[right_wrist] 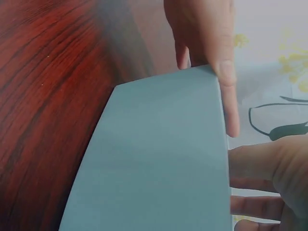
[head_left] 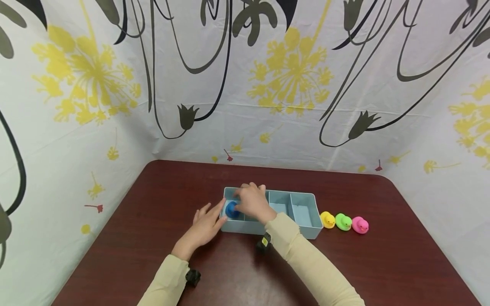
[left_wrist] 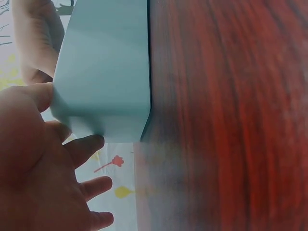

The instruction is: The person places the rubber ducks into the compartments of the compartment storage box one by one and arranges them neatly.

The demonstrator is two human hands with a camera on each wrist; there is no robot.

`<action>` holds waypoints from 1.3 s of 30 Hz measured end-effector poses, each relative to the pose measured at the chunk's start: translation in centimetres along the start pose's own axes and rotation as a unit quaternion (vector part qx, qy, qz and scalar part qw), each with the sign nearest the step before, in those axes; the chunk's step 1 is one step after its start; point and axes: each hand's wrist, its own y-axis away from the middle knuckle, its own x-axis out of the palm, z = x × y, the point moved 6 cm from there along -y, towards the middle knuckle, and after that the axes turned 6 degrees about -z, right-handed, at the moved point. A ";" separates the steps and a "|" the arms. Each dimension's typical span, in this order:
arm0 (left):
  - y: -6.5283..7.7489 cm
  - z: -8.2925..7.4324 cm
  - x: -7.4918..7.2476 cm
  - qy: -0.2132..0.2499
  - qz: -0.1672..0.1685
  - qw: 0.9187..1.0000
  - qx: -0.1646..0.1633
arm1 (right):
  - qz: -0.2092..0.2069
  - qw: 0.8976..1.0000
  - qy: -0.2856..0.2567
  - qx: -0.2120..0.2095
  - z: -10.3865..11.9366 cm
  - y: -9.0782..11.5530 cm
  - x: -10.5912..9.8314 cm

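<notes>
A pale blue compartmented box [head_left: 243, 226] lies lengthwise on the table. In its leftmost compartment sits a small blue toy [head_left: 231, 210], partly covered, perhaps a duck. My right hand [head_left: 254, 202] reaches over the box's left part from above. Its thumb is at the blue toy and the other fingers spread above the compartment. With straight, spread fingers my left hand [head_left: 204, 227] touches the box's left end. In the left wrist view, its thumb meets the rim and a fingertip rests on the end wall [left_wrist: 86, 126]. The box wall [right_wrist: 159, 149] hides the toy from both wrist views.
Right of the box, a yellow duck [head_left: 327, 220], a green duck [head_left: 343, 222] and a pink duck [head_left: 360, 225] stand in a row. The dark red wooden table [head_left: 183, 180] meets a patterned white cloth [head_left: 214, 93] at the back and sides.
</notes>
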 end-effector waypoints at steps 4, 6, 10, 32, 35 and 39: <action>0.0 0.1 0.1 0.004 0.003 1.000 -0.006 | -0.011 1.000 0.002 -0.008 0.0 0.1 -0.5; 0.0 0.1 0.1 0.006 0.003 1.000 -0.009 | -0.017 1.000 0.005 -0.012 0.0 0.2 -0.7; -0.1 0.2 0.2 0.007 0.001 1.000 -0.010 | -0.019 1.000 0.006 -0.012 -0.1 0.3 -1.2; -0.2 0.3 0.3 -0.003 0.001 1.000 -0.013 | -0.054 0.998 -0.024 -0.008 -2.5 1.5 -3.1; -0.2 0.4 0.3 -0.004 -0.001 1.000 -0.012 | -0.056 0.998 -0.025 -0.002 -2.9 1.7 -3.4; -0.2 0.3 0.2 -0.002 -0.004 1.000 -0.009 | -0.050 0.998 -0.035 0.009 -3.5 2.0 -3.7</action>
